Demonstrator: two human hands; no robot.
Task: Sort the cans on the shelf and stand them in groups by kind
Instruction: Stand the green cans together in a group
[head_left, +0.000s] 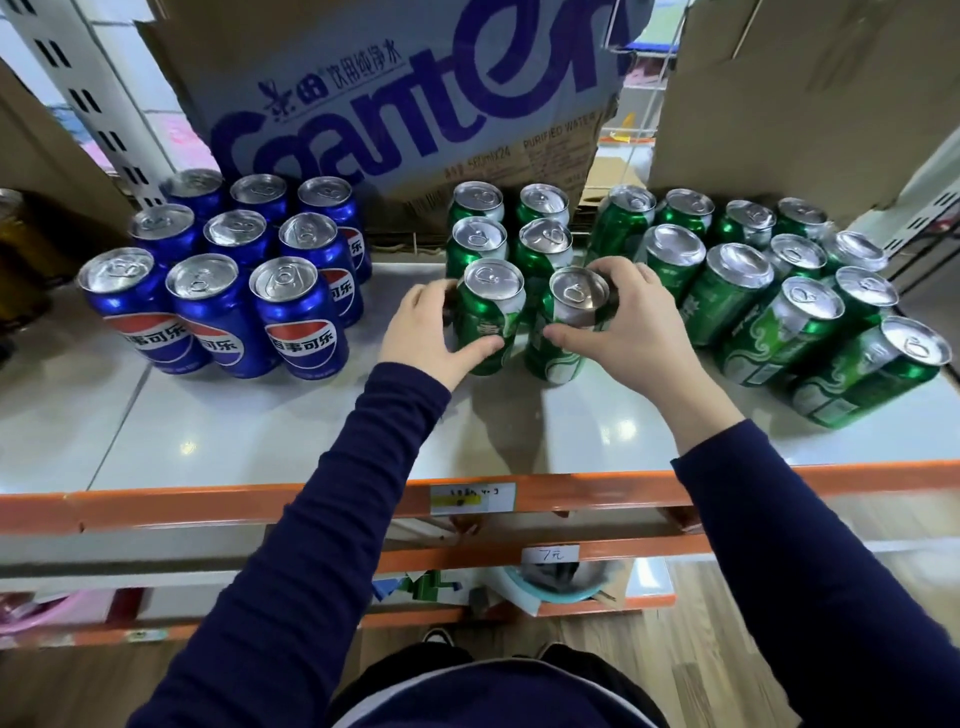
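Observation:
On the white shelf (218, 431), several blue cola cans (218, 306) stand in a tight block at the left. In the middle, green cans stand in two columns. My left hand (428, 332) grips the front left green can (491, 317), thumb across its front. My right hand (623, 317) grips the front right green can (569, 322) near its top rim. Both cans stand upright on the shelf. A larger group of green cans (779, 296) fills the right side, set apart from the middle columns.
A printed water carton (395, 93) leans behind the cans, with a plain cardboard box (810, 93) at the back right. The shelf's orange front rail (311, 504) carries a price label. A white slotted upright (88, 98) stands at the back left. Lower shelves hold oddments.

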